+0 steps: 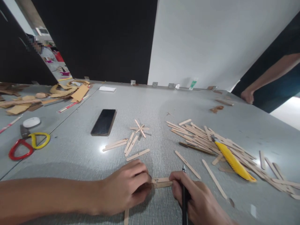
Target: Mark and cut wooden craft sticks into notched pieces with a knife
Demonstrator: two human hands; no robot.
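Wooden sticks (187,164) spread over a grey table (131,103). Biggest lot: loose pile (197,134), right of centre, yellow cutter (234,161) lying on it. Left hand (131,184): fingers curled together, pinching the left end of a stick at the near edge; fingertips partly hidden. Right hand (194,193): thumb and forefinger closed at that stick's other end, same hand gripping a black pen-shaped tool (184,200), tip pointing away, off the wood. Phone (103,122) well left of the pile. Star of crossed sticks (140,128) sits mid-table, beyond the hands. Just nearer, a few loose sticks (132,145), some with a slot or mark mid-length. Held stick (164,180) shows cut marks near its middle; darker strip just below, second stick or shadow, can't tell.

Progress, my read: one star assembled, a handful worked, held one partway. Most of the pile looks uncut.
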